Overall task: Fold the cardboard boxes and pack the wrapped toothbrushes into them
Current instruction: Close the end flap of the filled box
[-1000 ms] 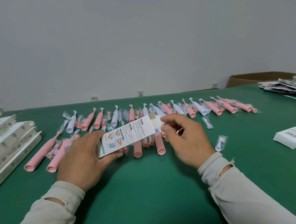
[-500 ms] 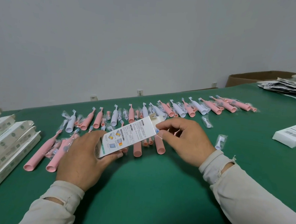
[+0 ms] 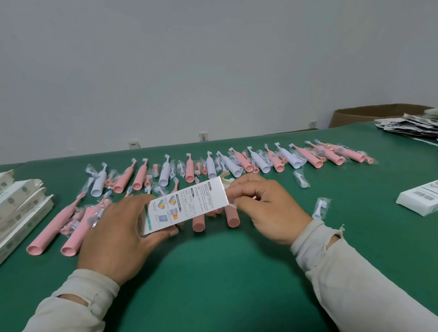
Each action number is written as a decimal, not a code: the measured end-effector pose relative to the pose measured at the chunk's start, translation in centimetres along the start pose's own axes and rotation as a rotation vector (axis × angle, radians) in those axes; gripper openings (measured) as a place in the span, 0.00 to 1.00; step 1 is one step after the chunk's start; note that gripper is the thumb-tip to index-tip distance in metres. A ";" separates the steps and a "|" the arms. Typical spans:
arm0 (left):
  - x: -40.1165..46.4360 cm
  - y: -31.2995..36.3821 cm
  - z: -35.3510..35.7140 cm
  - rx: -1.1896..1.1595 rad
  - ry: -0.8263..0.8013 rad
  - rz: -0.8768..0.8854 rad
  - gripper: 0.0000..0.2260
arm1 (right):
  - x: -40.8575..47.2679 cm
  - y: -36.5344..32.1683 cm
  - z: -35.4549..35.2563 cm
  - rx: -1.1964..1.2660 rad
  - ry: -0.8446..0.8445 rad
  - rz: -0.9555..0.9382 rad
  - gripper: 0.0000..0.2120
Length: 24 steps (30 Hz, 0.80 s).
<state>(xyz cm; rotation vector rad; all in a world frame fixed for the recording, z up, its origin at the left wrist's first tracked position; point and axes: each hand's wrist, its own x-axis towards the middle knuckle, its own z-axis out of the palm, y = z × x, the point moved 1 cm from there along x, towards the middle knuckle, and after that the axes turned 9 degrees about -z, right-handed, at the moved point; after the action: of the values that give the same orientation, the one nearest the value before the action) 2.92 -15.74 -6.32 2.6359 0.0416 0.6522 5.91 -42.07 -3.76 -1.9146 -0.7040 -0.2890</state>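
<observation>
My left hand [image 3: 117,239] grips the near end of a small white printed box [image 3: 187,206], held slanted above the green table [image 3: 231,282]. At the box's far end, where a flap [image 3: 225,177] stands up, my right hand [image 3: 266,207] has its fingers curled round the end. Behind the box runs a long row of wrapped pink and white toothbrushes [image 3: 238,162], and several pink ones [image 3: 55,230] lie near my left hand.
A stack of white boxes [image 3: 4,219] lies along the left edge. One closed white box [image 3: 426,196] sits at the right. A pile of dark leaflets [image 3: 430,126] and a brown carton [image 3: 369,116] are at the far right. Loose wrapped brush heads [image 3: 320,208] lie right of my right hand.
My right hand's fingers have shifted at the box's far end, working the end flap. The left hand and box have stayed almost still.
</observation>
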 end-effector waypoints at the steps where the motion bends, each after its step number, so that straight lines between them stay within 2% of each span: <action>1: 0.0 0.0 0.0 -0.007 0.004 0.001 0.29 | 0.0 0.0 -0.2 0.023 0.000 0.012 0.20; 3: 0.0 0.1 0.0 -0.019 0.017 -0.002 0.29 | 0.1 0.2 -1.5 0.033 0.098 0.037 0.15; 4: 0.0 0.2 -0.1 -0.022 0.019 -0.009 0.30 | 0.1 0.5 -2.7 -0.050 0.197 0.051 0.11; 6: 0.0 0.3 -0.1 -0.021 0.025 -0.014 0.31 | 0.0 1.6 -6.1 -0.421 0.410 0.166 0.05; 8: 0.0 0.5 -0.2 -0.018 0.028 -0.016 0.31 | -0.8 2.9 -9.4 -0.740 0.497 0.452 0.07; 9: 0.0 0.6 -0.2 -0.019 0.023 -0.020 0.31 | -1.3 3.7 -10.4 -0.813 0.466 0.626 0.10; 11: 0.0 0.6 -0.2 -0.029 0.006 -0.030 0.32 | -2.1 4.7 -11.0 -0.851 0.299 0.878 0.15; 13: 0.0 0.6 -0.2 -0.035 -0.009 -0.032 0.32 | -2.3 5.3 -10.5 -0.828 0.149 0.957 0.14; 16: 0.0 0.6 -0.1 -0.037 -0.003 -0.024 0.32 | -1.9 5.3 -9.8 -0.807 0.078 0.949 0.05; 19: 0.0 0.6 0.0 -0.026 0.014 -0.024 0.32 | -1.5 5.4 -10.0 -0.815 0.109 0.896 0.05; 21: 0.1 0.4 0.1 -0.017 0.012 -0.029 0.32 | -1.2 5.5 -9.8 -0.652 0.258 0.723 0.08; 24: 0.2 0.0 0.2 -0.006 0.013 -0.029 0.33 | -0.4 3.7 -7.9 -0.121 0.533 0.269 0.15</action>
<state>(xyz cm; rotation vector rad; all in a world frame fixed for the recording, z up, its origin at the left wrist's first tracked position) 3.16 -15.82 -6.42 2.6198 0.0816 0.6590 8.66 -50.29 -3.21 -1.8993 -0.0751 -0.6502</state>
